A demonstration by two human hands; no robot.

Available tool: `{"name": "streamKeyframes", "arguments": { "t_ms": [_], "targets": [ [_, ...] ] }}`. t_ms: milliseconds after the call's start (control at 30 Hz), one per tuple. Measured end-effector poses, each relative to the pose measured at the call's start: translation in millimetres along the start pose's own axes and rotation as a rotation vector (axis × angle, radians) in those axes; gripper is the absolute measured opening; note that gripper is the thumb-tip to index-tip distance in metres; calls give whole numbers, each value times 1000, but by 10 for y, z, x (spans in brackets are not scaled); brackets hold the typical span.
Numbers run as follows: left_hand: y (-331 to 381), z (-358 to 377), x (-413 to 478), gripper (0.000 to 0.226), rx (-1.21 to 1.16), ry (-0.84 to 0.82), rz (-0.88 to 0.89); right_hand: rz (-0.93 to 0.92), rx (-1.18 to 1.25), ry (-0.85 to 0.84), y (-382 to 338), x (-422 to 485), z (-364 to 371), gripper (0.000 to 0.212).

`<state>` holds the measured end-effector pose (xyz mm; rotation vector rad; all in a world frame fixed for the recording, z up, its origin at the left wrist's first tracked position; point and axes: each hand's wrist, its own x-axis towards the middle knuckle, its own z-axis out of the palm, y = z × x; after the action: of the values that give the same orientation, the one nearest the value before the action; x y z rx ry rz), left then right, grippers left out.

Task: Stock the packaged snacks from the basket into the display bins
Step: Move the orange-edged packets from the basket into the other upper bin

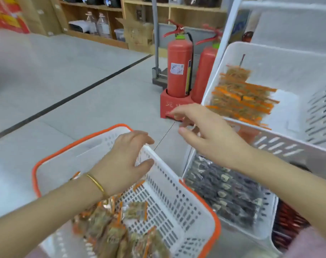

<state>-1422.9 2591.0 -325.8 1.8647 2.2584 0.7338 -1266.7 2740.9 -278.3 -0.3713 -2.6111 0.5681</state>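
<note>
snack packets [110,231] lie in the basket [177,202], its rim gripped by the left hand [121,162]; the right hand [208,133] is spread, empty. packets are judged light, slippery; to be pinched at sealed edges.

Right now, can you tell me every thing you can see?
basket: one, white with orange rim, bottom left
basket snacks: many, orange-brown, in the basket
top bin: one, white, right
bin snacks: a row, orange, in the top bin
lower bin: one, white, under the top bin
dark packets: many, blackish, in the lower bin
red packets: several, bottom right
extinguishers: two, red, on the floor behind
shelves: wooden, back
bracelet: one, gold, left wrist
left hand: fingers grip the basket's edge
right hand: open, empty, between basket and top bin
</note>
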Motion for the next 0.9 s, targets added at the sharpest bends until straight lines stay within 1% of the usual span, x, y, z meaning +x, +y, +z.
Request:
{"name": "streamKeyframes", "arguments": {
  "t_ms": [33,100,167,233,333,400,467,600,733,767,800,833,867,900],
  "targets": [
    [-156,17,-191,65,34,-58,-53,11,17,-105,-69,-48,309,36],
    [-383,45,-490,69,76,-117,-160,73,66,-271,-86,-149,986,35],
    [-512,62,-660,58,84,-171,-286,168,88,-418,2,-294,1664,34],
    [-633,91,-734,45,105,-190,-301,310,82,-549,113,-460,2232,40],
    [-807,105,-777,43,154,-201,-274,450,33,-670,254,-694,2867,46],
    [-936,115,-814,43,141,-245,-324,490,24,-705,316,-799,3197,54],
    [-1033,113,-838,45,161,-289,-364,477,-21,-720,342,-831,3445,62],
    [-1120,102,-838,46,207,-331,-357,385,-184,-710,377,-730,3729,72],
    [-1153,95,-792,45,176,-354,-389,247,-361,-829,430,-734,3914,80],
    [-1161,103,-772,44,165,-358,-394,222,-404,-837,448,-747,3963,83],
    [-1171,116,-755,43,155,-361,-396,217,-422,-804,461,-741,3977,83],
    [-1181,132,-741,42,146,-362,-394,207,-438,-737,477,-716,3980,76],
    [-1194,148,-733,41,138,-365,-392,223,-431,-716,483,-675,3954,61],
    [-1210,162,-728,41,127,-370,-391,254,-363,-702,502,-631,3930,43]
  ]
}}
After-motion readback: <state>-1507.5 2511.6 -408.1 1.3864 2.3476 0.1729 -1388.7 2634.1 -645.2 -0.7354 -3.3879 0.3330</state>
